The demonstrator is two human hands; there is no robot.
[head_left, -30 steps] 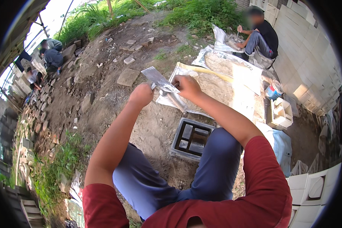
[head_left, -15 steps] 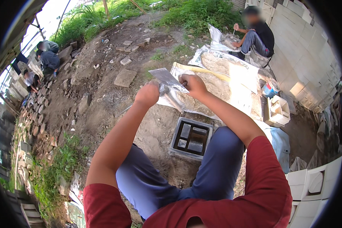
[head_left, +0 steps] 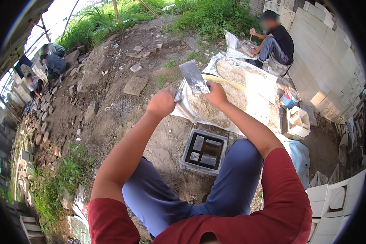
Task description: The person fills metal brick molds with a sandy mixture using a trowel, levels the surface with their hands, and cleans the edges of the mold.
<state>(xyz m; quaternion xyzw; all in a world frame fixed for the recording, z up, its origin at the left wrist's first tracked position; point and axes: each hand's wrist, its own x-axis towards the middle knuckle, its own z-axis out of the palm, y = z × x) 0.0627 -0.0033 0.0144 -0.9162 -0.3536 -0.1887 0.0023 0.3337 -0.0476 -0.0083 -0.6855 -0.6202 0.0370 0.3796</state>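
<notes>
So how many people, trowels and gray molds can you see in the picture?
Other people: 4, one sitting by the block wall, three crouched far left
Person wearing the camera: 1, left hand and right hand raised
Trowels: 1, the flat metal trowel between both hands
Gray molds: 1, the mold on the ground between the knees
Total: 7

Bare dirt ground (head_left: 110,118) lies open to the left of the raised left hand (head_left: 162,102). Below both hands, the grey metal block mould (head_left: 204,151) sits between the knees. Ahead, the heap of pale sand on a white plastic sheet (head_left: 248,87) blocks the way; a white hollow block (head_left: 299,121) stands well right.
</notes>
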